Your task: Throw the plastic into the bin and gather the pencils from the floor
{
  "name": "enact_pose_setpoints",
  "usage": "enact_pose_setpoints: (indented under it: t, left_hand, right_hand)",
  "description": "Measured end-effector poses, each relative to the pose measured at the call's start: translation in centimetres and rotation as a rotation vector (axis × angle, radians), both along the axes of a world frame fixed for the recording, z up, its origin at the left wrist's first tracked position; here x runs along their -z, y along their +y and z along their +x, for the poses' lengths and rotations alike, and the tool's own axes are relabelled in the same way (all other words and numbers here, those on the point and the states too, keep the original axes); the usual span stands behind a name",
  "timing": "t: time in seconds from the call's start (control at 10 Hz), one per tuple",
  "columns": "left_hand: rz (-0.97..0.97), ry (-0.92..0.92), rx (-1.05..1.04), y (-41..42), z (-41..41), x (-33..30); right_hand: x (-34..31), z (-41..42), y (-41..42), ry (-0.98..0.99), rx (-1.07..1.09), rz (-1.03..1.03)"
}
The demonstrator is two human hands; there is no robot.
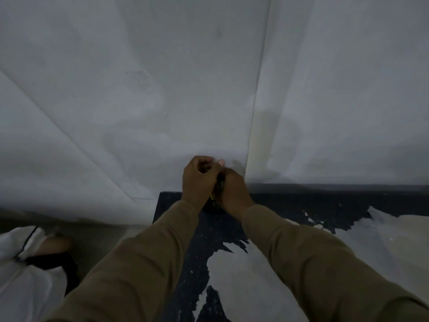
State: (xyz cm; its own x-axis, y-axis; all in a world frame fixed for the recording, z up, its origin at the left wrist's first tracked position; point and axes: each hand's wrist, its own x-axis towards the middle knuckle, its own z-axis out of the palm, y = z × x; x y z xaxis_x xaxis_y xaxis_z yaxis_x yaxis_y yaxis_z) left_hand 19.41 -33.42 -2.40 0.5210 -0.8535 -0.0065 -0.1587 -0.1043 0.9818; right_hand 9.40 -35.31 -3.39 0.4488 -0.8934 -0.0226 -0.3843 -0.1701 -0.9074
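Both my hands meet low in the middle of the view, in front of a white sheet. A bunch of dark pencils (217,198) with yellow-green marks shows in the gap between them. My right hand (234,191) curls round the bunch from the right. My left hand (197,180) has its fingers curled and presses against the bunch from the left. Most of each pencil is hidden by the hands. No plastic or bin is in view.
A white sheet (162,89) hangs across the whole background, with a vertical fold right of centre. Below lies a dark floor (301,205) with pale worn patches. A white garment (21,275) and a foot in a black strap (53,254) are at the lower left.
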Motion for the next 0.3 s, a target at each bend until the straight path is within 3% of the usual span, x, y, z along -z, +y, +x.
enact_pose_setpoints:
  t: [0.2, 0.3]
  left_hand:
    - [-0.003, 0.033, -0.081, 0.6, 0.4, -0.7]
    - [0.045, -0.093, -0.121, 1.3, 0.7, -1.5]
  right_hand:
    - [-0.2, -0.2, -0.2, 0.057, 0.009, 0.075]
    - [-0.8, -0.5, 0.0, 0.167, -0.009, -0.053]
